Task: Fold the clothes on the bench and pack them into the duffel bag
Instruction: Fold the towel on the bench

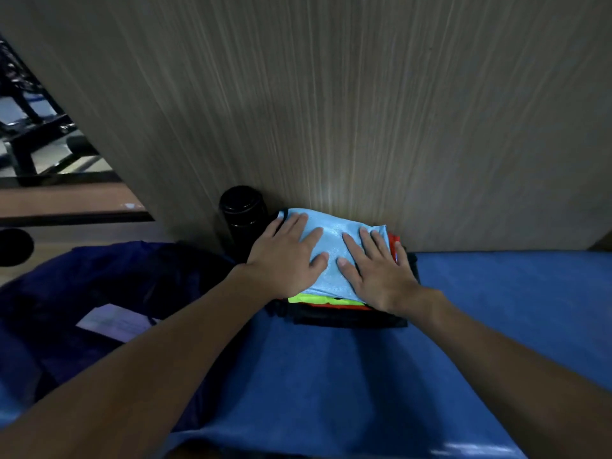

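Observation:
A folded light-blue garment (334, 226) tops a small stack on the blue bench (496, 293), against the wooden wall. Under it show a neon-yellow layer (318, 299), a red-orange one (393, 240) and a black one (347, 318). My left hand (286, 256) lies flat on the left half of the light-blue garment, fingers straight. My right hand (377, 270) presses flat on the right half, its fingers spread. The dark navy duffel bag (99, 286) sits open to the left of the stack, with a white paper (114, 321) inside it.
A black cylindrical bottle (243, 217) stands upright just left of the stack, touching the wooden wall panel (331, 94). Dark gym equipment (33, 127) and a brown floor strip show at far left.

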{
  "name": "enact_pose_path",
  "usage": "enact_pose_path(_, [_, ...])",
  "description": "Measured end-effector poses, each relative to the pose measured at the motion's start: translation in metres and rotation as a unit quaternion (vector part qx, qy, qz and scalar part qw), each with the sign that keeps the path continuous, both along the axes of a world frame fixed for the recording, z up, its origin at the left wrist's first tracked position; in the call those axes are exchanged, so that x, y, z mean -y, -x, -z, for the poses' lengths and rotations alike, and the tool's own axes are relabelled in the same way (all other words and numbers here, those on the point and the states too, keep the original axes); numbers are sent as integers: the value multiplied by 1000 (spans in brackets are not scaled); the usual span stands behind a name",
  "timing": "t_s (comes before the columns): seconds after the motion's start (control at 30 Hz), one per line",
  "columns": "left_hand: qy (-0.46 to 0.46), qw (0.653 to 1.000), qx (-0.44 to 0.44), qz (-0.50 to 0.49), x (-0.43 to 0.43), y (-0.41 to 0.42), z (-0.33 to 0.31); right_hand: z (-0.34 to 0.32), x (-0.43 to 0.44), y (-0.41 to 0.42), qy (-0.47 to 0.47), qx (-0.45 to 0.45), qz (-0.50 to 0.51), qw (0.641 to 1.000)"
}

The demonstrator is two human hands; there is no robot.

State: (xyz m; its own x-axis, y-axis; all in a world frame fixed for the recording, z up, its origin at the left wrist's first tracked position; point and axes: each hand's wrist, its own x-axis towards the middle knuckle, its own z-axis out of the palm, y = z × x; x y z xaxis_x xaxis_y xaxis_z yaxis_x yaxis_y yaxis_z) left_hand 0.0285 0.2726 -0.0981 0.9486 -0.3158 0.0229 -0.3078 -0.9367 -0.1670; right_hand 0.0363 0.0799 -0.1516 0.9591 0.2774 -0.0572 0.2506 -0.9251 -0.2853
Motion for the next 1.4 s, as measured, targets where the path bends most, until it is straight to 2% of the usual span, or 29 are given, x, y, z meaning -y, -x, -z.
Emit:
enact_pose_path(0.13, [6,1000,-22,-16,4,-2,-12,-9,4,8,40,-3,9,999])
enact_pose_path(0.23, [29,999,30,2,24,6,-33,-28,18,22,59,-6,21,998])
enact_pose_path(0.43, [95,992,34,70,107,21,-56,-70,64,47,26,51,56,997])
enact_pose_path(0.53, [170,980,4,104,172,5,-48,-71,121,52,3,82,86,993])
enact_pose_path(0.63, [280,951,-59,119,252,-21,-30,-56,215,50,4,83,153,985])
enact_pose_path(0.7, [298,940,-85,142,317,-39,-10,-40,290,45,11,83,206,975])
enact_pose_path(0.87, [278,925,-121,228,475,-74,54,5,454,42,5,50,319,946])
enact_pose_path(0.97, [214,931,-115,274,545,-79,82,33,518,51,11,-2,348,937])
enact_pose_path(1.13, [92,941,-113,305,611,-90,114,69,577,48,-2,-93,337,937])
enact_pose_path(1.3, [85,937,-133,311,655,-118,139,119,613,15,-33,-166,312,935])
enact_pose_path(1.4, [69,931,-176,313,684,-134,155,165,624,-4,-57,-216,304,926])
